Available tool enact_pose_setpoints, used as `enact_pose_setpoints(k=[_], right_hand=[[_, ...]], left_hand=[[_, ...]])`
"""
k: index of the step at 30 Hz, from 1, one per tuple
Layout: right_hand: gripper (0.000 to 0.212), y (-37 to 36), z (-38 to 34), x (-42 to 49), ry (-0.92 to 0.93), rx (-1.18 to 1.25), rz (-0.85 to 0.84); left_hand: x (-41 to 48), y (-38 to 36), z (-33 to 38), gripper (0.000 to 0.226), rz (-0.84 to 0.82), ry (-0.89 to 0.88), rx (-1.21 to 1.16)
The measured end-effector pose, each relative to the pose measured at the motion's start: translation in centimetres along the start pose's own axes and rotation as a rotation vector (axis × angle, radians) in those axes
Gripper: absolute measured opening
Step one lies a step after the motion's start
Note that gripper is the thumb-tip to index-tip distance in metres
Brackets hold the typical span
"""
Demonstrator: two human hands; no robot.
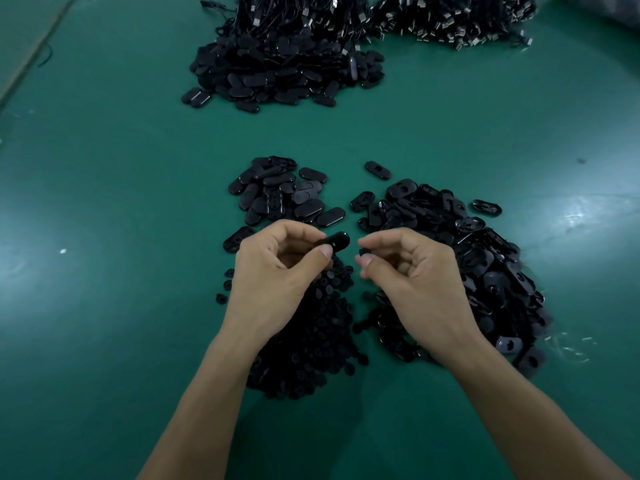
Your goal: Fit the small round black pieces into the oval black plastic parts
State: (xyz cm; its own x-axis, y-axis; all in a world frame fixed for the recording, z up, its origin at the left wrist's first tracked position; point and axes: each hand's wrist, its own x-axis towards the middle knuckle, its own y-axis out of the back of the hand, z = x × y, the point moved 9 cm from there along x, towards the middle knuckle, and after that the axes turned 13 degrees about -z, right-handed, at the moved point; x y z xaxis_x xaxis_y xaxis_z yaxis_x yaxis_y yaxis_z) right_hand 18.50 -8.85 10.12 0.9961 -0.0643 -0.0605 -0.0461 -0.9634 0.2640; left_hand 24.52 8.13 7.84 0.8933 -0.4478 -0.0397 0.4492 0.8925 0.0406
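Oval black plastic parts (277,199) form a loose group at centre-left of the green worktop (104,237), most lying smooth face up. Nearer the camera, a heap of small round black pieces (311,341) lies beneath the left forearm. The left hand (273,271) hovers above this heap with fingers curled and pinches one oval part (337,241) between thumb and forefinger. The part projects to the right, clear of the worktop. The right hand (415,282) is just beside it, and a narrow gap keeps the two hands apart. Its fingers are curled, with thumb and forefinger tips close together; whether a round piece sits between them cannot be told. To the right, partly under the right wrist, a larger heap of oval parts (485,258) lies mostly recessed face up. One stray part (377,169) lies beyond its far edge. At the far side of the worktop lies a further heap (287,74), with black cables (450,19) bearing metal plugs behind it and to its right.
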Motion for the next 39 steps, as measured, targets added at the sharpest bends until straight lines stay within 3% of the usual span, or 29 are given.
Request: enact_pose_setpoints(k=[8, 12, 18, 28, 39], right_hand=[[0.018, -0.3, 0.1, 0.0, 0.013, 0.107, -0.037], [0.012, -0.2, 0.4, 0.0, -0.008, 0.12, -0.037], [0.014, -0.1, 0.1, 0.0, 0.014, -0.001, -0.026], [0.023, -0.3, 0.1, 0.1, 0.009, 0.093, -0.04], [0.014, -0.5, 0.2, 0.0, -0.028, 0.2, -0.051]], left_hand=[[-0.1, -1.1, 0.9, 0.018, -0.109, -0.043, 0.019], [-0.2, -0.8, 1.3, 0.034, -0.081, -0.077, 0.059], [-0.3, 0.2, 1.3, 0.015, 0.067, -0.107, 0.057], [-0.3, 0.9, 1.2, 0.023, 0.122, -0.114, 0.058], [-0.6, 1.2, 1.2, 0.014, 0.182, -0.131, 0.041]])
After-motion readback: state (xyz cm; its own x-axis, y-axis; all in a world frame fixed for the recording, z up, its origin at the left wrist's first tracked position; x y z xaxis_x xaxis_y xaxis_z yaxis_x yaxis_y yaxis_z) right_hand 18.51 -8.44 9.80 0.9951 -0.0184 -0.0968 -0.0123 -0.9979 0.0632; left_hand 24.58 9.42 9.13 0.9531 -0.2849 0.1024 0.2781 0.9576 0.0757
